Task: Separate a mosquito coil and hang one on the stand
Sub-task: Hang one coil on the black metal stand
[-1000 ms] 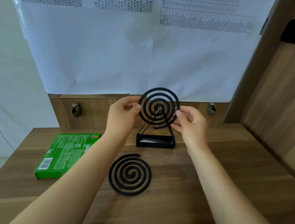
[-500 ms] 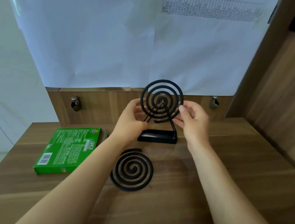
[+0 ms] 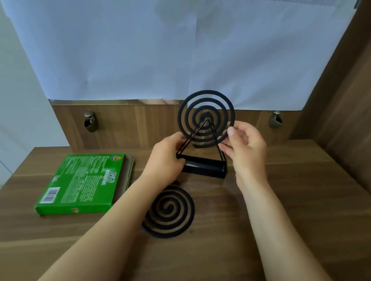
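Observation:
A black spiral mosquito coil (image 3: 210, 93) hangs upright, its centre on the tip of a black triangular wire stand (image 3: 204, 168) at the back of the wooden table. My right hand (image 3: 244, 148) pinches the coil's right edge between thumb and fingers. My left hand (image 3: 165, 157) grips the stand at its left leg and base. A second black coil (image 3: 161, 235) lies flat on the table in front of the stand, partly covered by my left forearm.
A green mosquito-coil box (image 3: 85, 183) lies flat at the left of the table (image 3: 287, 226). Behind the stand are a wooden back panel and white paper sheets (image 3: 146, 39). A wooden side wall (image 3: 361, 117) closes the right.
My left hand has dropped from the coil's left edge to the stand's left leg and base. My right hand stays on the coil's right edge. The coil now rests on the stand's tip.

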Demonstrator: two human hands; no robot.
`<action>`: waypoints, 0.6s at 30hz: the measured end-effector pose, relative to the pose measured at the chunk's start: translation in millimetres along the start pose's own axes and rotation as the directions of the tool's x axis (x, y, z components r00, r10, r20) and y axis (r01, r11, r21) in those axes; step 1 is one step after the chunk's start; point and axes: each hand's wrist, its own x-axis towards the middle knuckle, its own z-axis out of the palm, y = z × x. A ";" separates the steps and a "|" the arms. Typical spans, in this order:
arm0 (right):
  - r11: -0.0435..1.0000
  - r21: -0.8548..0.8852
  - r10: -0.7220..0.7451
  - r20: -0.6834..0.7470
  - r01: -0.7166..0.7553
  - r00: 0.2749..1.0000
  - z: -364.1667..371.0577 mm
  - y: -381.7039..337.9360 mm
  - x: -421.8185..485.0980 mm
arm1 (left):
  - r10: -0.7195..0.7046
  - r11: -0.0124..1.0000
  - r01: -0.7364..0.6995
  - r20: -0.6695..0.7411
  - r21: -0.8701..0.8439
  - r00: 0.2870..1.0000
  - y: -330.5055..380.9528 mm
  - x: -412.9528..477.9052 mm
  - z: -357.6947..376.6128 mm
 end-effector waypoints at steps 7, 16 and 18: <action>0.999 -0.021 -0.030 0.010 0.030 1.000 -6.0 0.0 1.9 | 0.034 0.999 -0.034 0.013 -0.003 0.999 -3.9 1.6 -1.4; 0.998 -0.035 -0.051 0.007 0.051 0.999 -7.1 -1.4 0.1 | 0.037 0.998 -0.050 0.262 0.044 0.964 -8.6 9.9 -29.3; 0.998 -0.025 -0.056 0.010 0.056 0.998 -7.6 -2.3 -0.3 | 0.028 0.995 -0.055 0.287 0.086 0.958 -8.8 10.8 -29.4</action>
